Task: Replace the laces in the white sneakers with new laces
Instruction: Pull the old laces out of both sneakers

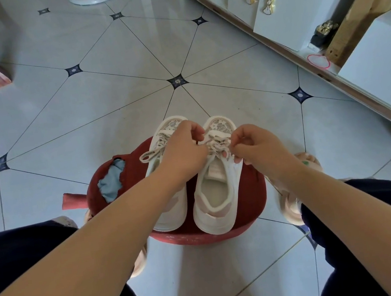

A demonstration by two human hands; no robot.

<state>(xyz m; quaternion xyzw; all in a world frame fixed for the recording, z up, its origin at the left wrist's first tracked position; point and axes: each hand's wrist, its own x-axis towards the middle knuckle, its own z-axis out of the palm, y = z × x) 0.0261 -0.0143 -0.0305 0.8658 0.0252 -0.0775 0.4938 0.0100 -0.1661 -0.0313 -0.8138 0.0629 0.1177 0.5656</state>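
Observation:
Two white sneakers stand side by side on a round red stool (pixel 248 205), toes pointing away from me. The right sneaker (pixel 218 195) has a beige lace (pixel 216 143) threaded across its tongue. My left hand (pixel 182 149) pinches that lace at its left side, and my right hand (pixel 252 145) pinches it at the right side. The left sneaker (pixel 173 212) lies partly under my left forearm; a loop of its beige lace (pixel 151 153) hangs out to the left.
The stool's red cover is torn at the left, showing blue padding (pixel 111 180). Tiled floor (pixel 105 97) surrounds it. My knees in dark trousers flank the stool, feet in pink slippers (pixel 292 207). A white cabinet (pixel 295 6) runs along the right.

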